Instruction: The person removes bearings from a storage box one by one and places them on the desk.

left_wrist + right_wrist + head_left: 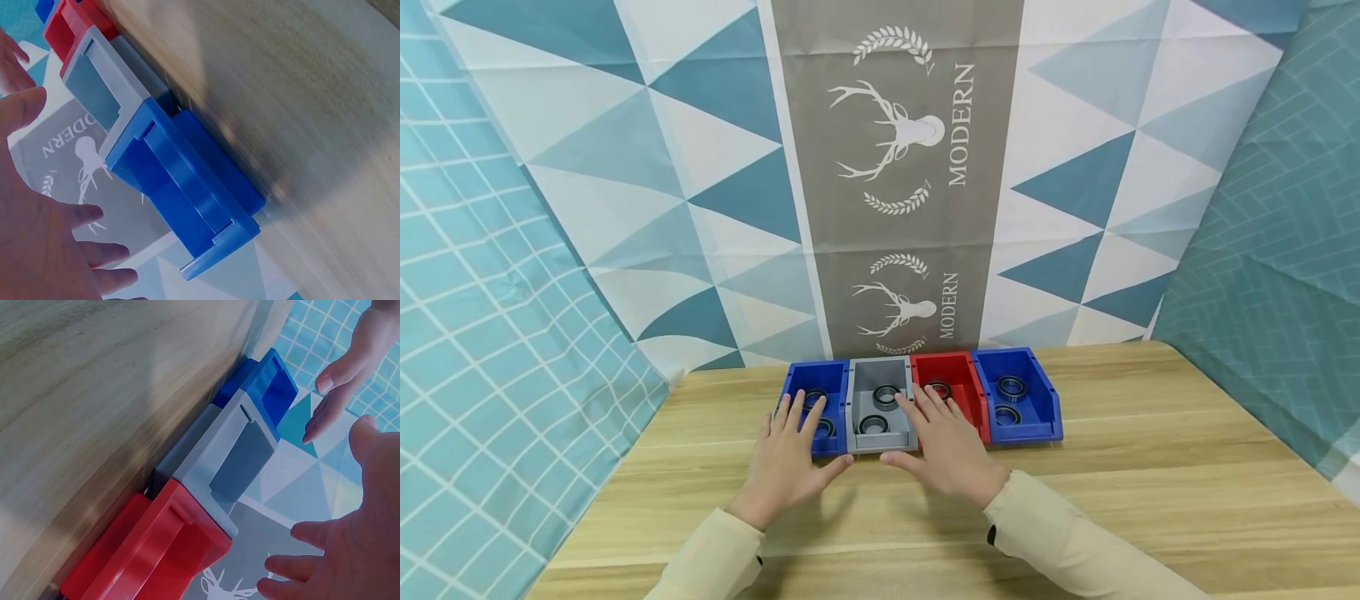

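Four small open-front bins stand side by side: a blue bin (835, 377) at left, a grey bin (880, 372), a red bin (967, 398) and another blue bin (1037, 432) at right. Black-rimmed ball bearings (862, 426) lie inside; the grey and both blue bins show two each, the red bin one, partly hidden by fingers. My left hand (784, 468), fingers spread, hovers before and over the left blue bin. My right hand (953, 450), also spread, is over the front of the red bin, fingertips near the grey one. Neither hand holds anything.
The bins sit toward the back of a light wood-grain table (1150, 450). Behind it hangs a patterned cloth (895, 233) with deer heads and triangles. Blue tiled-pattern cloth (490, 333) covers the left side, and teal cloth (1270, 250) the right.
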{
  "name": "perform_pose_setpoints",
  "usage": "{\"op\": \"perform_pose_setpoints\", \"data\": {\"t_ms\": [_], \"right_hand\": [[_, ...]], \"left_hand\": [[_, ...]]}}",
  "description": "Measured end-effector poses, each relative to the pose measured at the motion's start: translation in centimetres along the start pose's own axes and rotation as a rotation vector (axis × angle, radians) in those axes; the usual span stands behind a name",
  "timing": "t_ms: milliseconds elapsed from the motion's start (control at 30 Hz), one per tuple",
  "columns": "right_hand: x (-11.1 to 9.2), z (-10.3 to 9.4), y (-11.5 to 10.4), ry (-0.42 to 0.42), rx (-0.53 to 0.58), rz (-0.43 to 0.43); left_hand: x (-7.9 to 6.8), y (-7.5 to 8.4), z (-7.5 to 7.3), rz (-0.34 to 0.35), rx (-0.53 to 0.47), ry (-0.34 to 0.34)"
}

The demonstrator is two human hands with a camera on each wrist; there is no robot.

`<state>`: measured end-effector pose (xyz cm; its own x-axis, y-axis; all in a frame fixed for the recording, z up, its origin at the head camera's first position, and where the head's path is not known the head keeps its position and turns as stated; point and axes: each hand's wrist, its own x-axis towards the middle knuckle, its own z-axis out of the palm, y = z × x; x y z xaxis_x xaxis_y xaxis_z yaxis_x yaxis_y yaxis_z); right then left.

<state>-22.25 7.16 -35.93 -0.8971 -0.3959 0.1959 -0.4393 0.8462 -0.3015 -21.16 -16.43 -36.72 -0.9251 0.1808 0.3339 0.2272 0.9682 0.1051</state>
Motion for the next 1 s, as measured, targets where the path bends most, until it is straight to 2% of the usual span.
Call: {"op": "perform_pose_setpoints", "data": {"t_ms": [567, 833, 1000], "right_hand": [[1.4, 0.9, -1.1, 0.019, -0.013, -0.07], [2.5, 1.1, -1.5, 0.035, -0.022, -0.108], [3.1, 1.4, -1.5, 0.026, 0.006, -0.102]], "left_hand": [[0.6, -0.6, 0.2, 0.016, -0.019, 0.022], [1.1, -0.8, 0.0, 0.012, -0.01, -0.013], [1.3, -1.0, 0.1, 0.012, -0.007, -0.027]]}}
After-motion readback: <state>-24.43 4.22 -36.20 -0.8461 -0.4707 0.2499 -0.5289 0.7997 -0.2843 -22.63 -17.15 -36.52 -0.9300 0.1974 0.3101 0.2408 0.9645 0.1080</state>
